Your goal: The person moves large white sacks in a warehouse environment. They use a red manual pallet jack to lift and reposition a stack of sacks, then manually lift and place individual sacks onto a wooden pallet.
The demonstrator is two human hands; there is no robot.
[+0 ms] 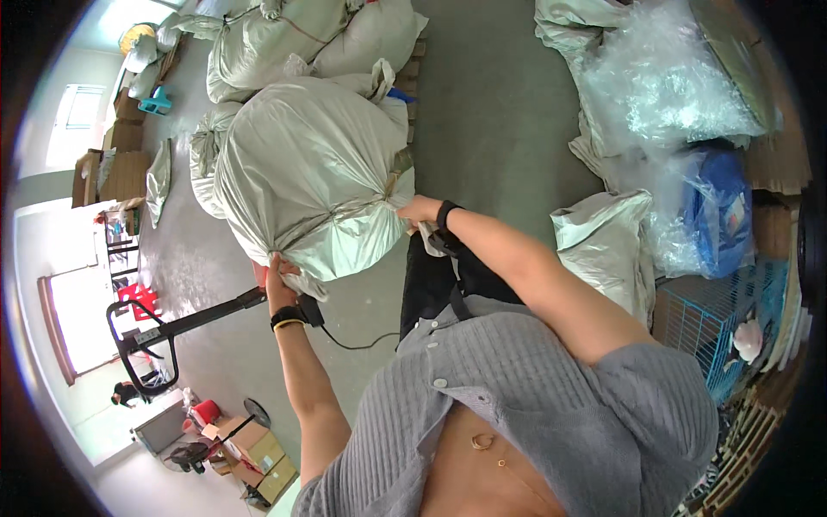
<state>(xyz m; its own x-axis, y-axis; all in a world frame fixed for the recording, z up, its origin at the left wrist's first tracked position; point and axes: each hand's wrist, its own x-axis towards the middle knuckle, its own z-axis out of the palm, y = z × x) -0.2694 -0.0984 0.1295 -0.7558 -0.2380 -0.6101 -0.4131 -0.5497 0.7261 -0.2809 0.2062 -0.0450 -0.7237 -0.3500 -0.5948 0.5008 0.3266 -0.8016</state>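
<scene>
A large, full white woven sack [306, 151] bulges in front of me, its near side gathered into creases between two corners. My left hand [278, 283] is closed around the bunched lower-left corner, with a bit of loose fabric hanging beside it. On the opposite corner, my right hand [419, 212] grips another gathered end of the same sack, near a brownish strip [398, 171]. The sack's underside is hidden. A black T-shaped pallet jack handle [194, 320] reaches out to the left from beside my left hand.
More stuffed white sacks [276, 43] are piled behind, over a wooden pallet [416, 73]. On the right lie clear plastic bags [672, 86], a blue bundle [722, 211], a white sack [607, 246] and a blue wire cage [706, 323]. Cardboard boxes [254, 452] stand at lower left.
</scene>
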